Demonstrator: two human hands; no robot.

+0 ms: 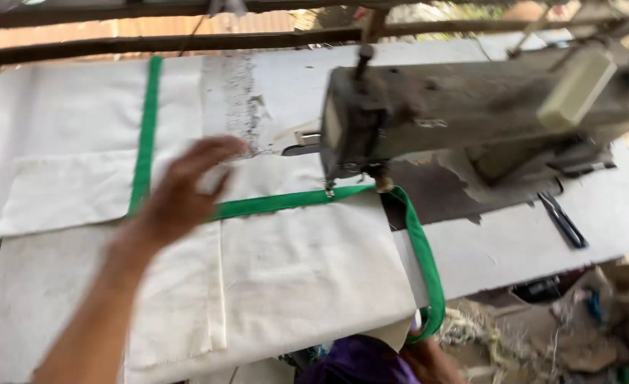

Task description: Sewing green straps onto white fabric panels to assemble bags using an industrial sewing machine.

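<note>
Nearest the camera, the left forearm reaches up from the bottom edge, blurred by motion. Its left hand (186,188) is spread wide, fingers (218,149) apart, palm down over the white cloth (293,277); whether it presses on the cloth or hovers just above cannot be told. It holds nothing.

White cloth covers most of the desk (613,206). On the left lies a folded layer with a green tape (144,135) running straight up and down along it, just left of the hand. From under the hand the same green tape runs rightward across the cloth to the needle foot (329,190) of the sewing machine (471,107), passing beneath it.

Right of the foot the tape comes free of the cloth, loops out over the bare desk and curves down past the cloth's right edge toward the front of the desk. There, at the bottom of the frame, the right hand (428,359) sits low beside a purple garment (361,363), at the end of the tape loop; it seems to hold the tape, but its fingers are largely hidden and the grip cannot be told for sure.

Farther right, dark scissors (562,219) lie on the desk near the machine's base, well apart from both hands.
</note>
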